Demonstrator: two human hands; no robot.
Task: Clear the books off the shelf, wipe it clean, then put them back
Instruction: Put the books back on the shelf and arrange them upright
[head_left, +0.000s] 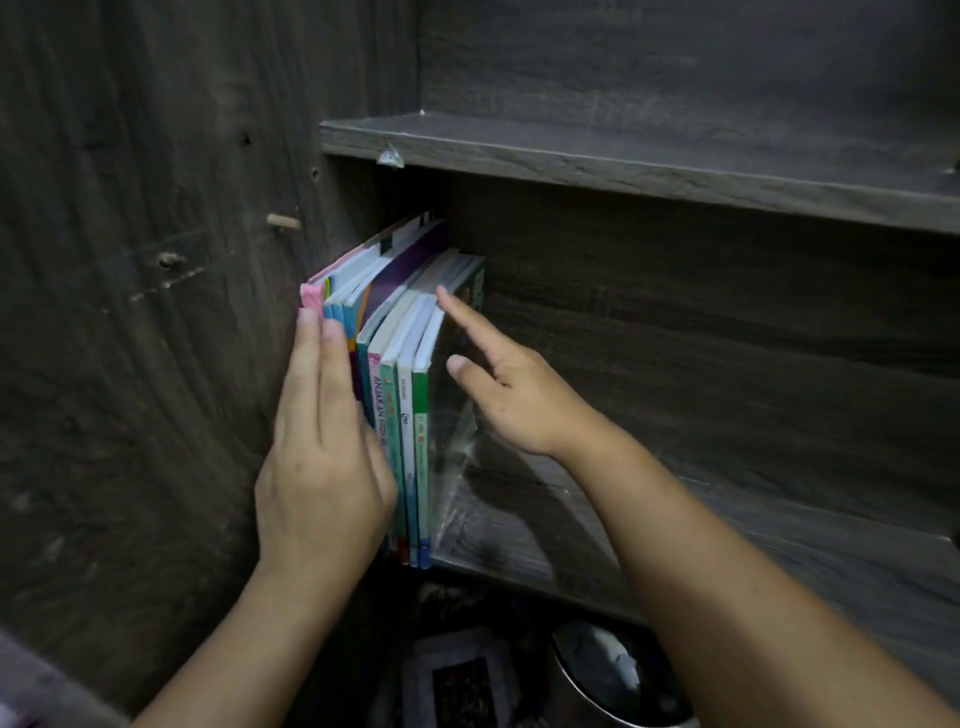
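Head view: upright books (400, 405) bunched at the left end of a dark wooden shelf (519, 519).
Left hand (322, 467) flat, fingers straight, pressed on the spines; right hand (514, 400) spread open, forefinger touching the rightmost book's top (no cloth visible). Stage unclear: clearing or returning.

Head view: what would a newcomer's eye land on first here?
The bright books stand in a row at the left end of the dark wooden shelf. The left hand lies flat against their spines, and the right hand touches the rightmost book with its forefinger.
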